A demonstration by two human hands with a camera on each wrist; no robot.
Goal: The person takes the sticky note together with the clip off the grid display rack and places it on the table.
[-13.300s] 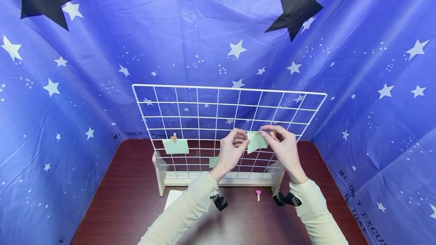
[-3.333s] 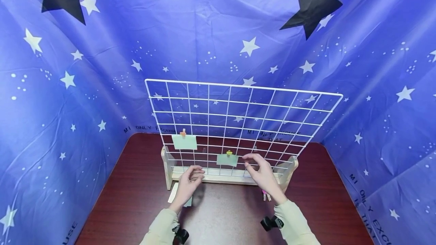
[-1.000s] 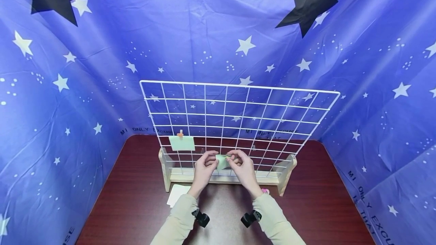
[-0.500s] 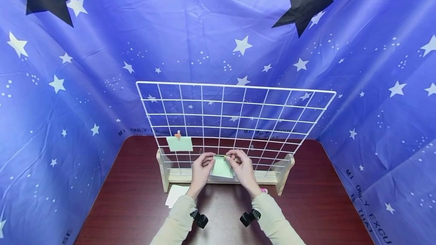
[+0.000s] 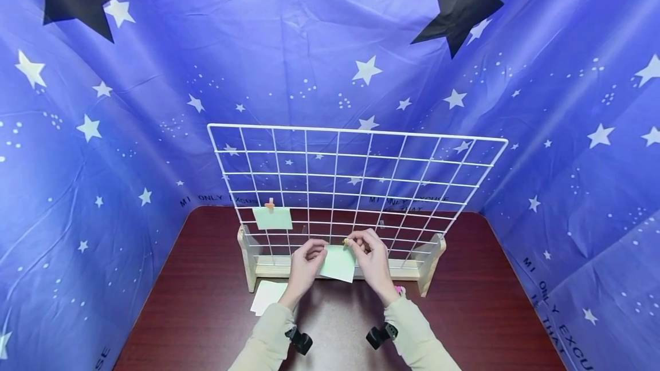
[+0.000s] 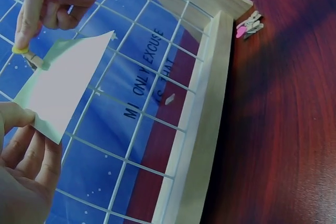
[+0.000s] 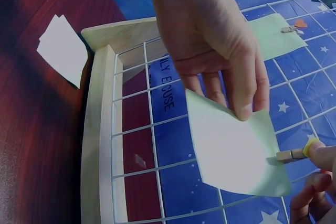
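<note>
My left hand [image 5: 303, 268] pinches one edge of a pale green paper note [image 5: 337, 263] between thumb and fingers. The note is held in front of a white wire grid [image 5: 356, 131], tilted outward. With my right hand [image 5: 372, 262] I pinch a small wooden clothespin [image 7: 294, 153] by its yellow end. Its wooden tip overlaps the note's upper edge in the right wrist view. To the left, a second green note [image 5: 273, 220] hangs on the grid under an orange-topped clothespin [image 5: 270, 205].
Wooden feet and a crossbar [image 6: 212, 103] support the grid on a dark red table [image 5: 170, 302]. White-looking sheets [image 7: 64, 51] lie by the left foot. Clothespins with a pink heart [image 6: 250, 27] lie near the right foot. A blue star-patterned cloth [image 5: 309, 44] stands behind and at both sides.
Earlier the note hung on the grid by the yellow clothespin, hands apart. Both hands since took hold, and note and clothespin came down and outward. A note held farther right at first has left the grid.
</note>
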